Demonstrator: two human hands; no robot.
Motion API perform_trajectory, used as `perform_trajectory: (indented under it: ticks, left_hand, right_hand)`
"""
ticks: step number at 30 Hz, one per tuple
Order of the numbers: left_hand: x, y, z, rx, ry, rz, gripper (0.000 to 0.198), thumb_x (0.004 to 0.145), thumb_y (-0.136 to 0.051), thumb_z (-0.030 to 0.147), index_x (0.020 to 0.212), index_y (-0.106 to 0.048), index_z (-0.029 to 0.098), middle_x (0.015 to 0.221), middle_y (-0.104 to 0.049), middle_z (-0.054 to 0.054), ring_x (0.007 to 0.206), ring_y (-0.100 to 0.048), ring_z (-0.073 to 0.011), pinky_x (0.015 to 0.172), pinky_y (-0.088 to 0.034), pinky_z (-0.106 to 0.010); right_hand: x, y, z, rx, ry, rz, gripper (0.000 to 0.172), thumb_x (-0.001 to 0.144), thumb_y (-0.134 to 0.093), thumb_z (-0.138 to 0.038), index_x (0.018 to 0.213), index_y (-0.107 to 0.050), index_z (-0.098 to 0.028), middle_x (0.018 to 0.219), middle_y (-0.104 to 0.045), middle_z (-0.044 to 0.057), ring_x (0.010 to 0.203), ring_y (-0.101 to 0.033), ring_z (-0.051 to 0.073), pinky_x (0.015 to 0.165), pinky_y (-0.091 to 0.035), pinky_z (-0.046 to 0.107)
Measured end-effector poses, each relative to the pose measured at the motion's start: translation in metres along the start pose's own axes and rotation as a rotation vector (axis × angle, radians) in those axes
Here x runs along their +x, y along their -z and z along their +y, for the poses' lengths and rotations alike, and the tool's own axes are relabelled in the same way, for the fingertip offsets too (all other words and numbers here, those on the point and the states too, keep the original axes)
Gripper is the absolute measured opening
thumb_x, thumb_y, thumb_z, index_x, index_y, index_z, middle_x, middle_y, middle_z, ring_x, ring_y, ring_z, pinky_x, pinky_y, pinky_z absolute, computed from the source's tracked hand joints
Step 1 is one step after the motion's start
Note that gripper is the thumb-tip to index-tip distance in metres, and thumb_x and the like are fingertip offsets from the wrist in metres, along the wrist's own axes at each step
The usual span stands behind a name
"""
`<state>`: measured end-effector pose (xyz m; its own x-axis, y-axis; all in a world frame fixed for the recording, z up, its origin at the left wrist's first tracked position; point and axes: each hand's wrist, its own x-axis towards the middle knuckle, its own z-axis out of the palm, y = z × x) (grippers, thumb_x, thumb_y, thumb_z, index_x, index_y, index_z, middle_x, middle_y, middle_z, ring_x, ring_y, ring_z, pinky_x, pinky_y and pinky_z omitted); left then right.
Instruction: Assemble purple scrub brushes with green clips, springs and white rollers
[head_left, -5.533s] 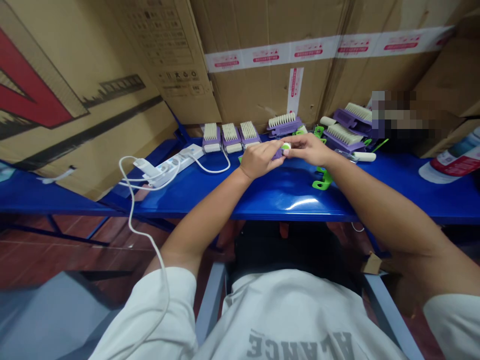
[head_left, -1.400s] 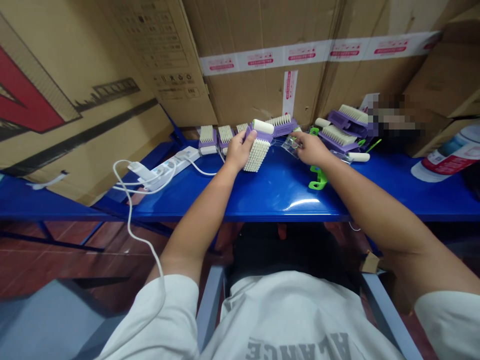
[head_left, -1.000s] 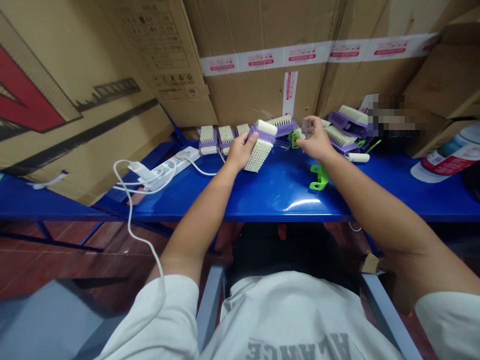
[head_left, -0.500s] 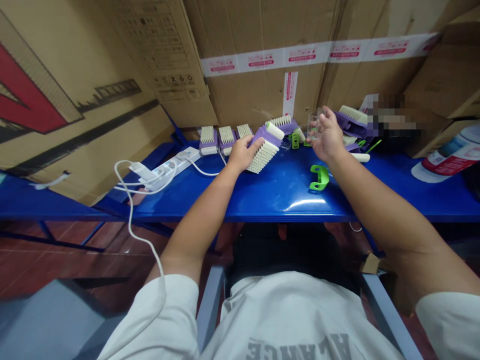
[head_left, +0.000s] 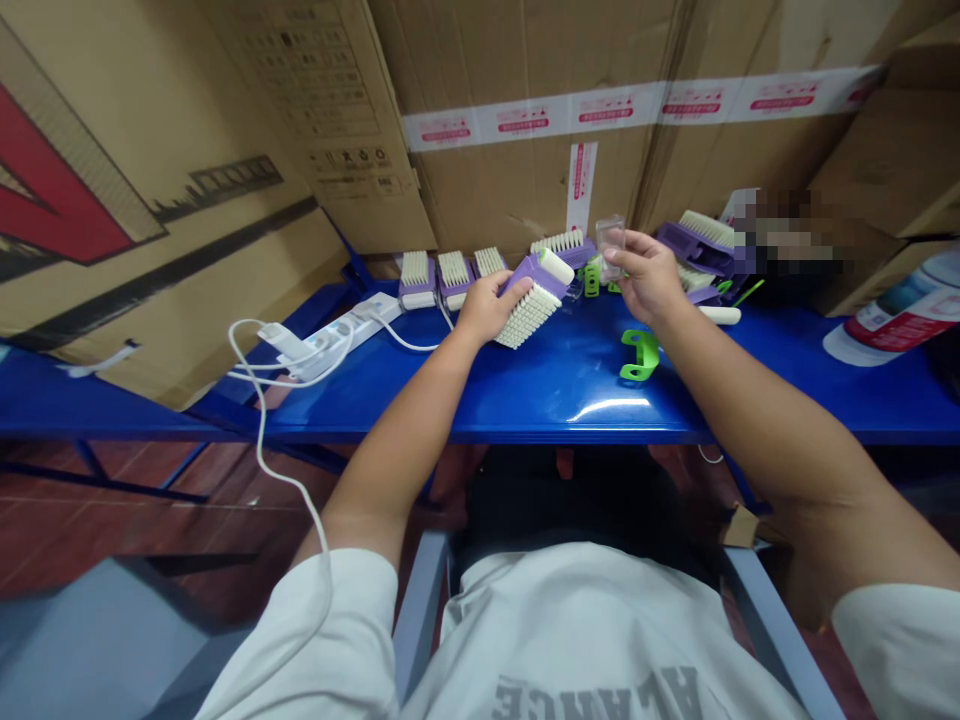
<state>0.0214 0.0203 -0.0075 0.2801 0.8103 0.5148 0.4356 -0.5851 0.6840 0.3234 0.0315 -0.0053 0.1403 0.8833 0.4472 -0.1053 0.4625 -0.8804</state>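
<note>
My left hand (head_left: 485, 308) is closed around a purple brush (head_left: 534, 298) with cream bristles and a cream-and-green end, tilted above the blue table (head_left: 540, 400). Between the thumb and fingers of my right hand (head_left: 651, 272) is a clear plastic piece (head_left: 610, 246), held up at the far side of the table. Under my right wrist lies a bright green curved bracket (head_left: 640, 356). Another purple brush (head_left: 561, 245) rests behind the held one, beside a small green part (head_left: 592, 280). More purple brush parts (head_left: 697, 248) are heaped to the right of my right hand.
Several purple brushes (head_left: 453, 278) stand in a row at the back left. A white power strip (head_left: 337, 338) with looping cables (head_left: 262, 440) lies left of them. Cardboard (head_left: 510, 190) walls the back. A white bottle with a red-and-blue label (head_left: 892, 310) lies tilted on the right.
My right hand has moved a little left with the clear plastic piece, turning so its back shows more. My left hand and its brush have shifted only slightly right.
</note>
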Motion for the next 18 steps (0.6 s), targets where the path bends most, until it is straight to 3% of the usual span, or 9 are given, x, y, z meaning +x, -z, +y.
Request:
perform_trajectory:
  ticks: [10,15,18]
  left_hand:
    - [-0.002,0.000,0.003,-0.027,-0.043,-0.094,0.062,0.106,-0.062,0.078,0.115,-0.081,0.020,0.113,-0.088,-0.008,0.110,-0.080,-0.0293,0.094,-0.058,-0.038]
    - [-0.003,0.000,0.005,-0.018,-0.043,-0.123,0.063,0.107,-0.062,0.078,0.119,-0.083,0.020,0.114,-0.088,-0.008,0.111,-0.081,-0.0299,0.095,-0.059,-0.039]
    - [-0.003,-0.001,0.006,-0.026,-0.037,-0.126,0.061,0.107,-0.063,0.076,0.120,-0.083,0.019,0.116,-0.089,-0.009,0.112,-0.081,-0.0296,0.096,-0.059,-0.038]
  right_hand:
    - [-0.012,-0.010,-0.012,-0.035,0.008,-0.103,0.076,0.079,-0.084,-0.097,0.124,-0.064,-0.038,0.111,-0.078,0.004,0.097,-0.078,0.027,0.083,-0.070,0.046]
    - [-0.011,-0.013,-0.013,-0.131,0.097,-0.091,0.093,0.062,-0.091,-0.105,0.120,-0.068,-0.036,0.107,-0.076,0.006,0.096,-0.077,0.030,0.081,-0.069,0.049]
    - [-0.015,-0.017,-0.015,-0.111,0.105,-0.103,0.092,0.052,-0.102,-0.099,0.109,-0.072,-0.033,0.102,-0.078,0.005,0.091,-0.078,0.028,0.082,-0.071,0.049]
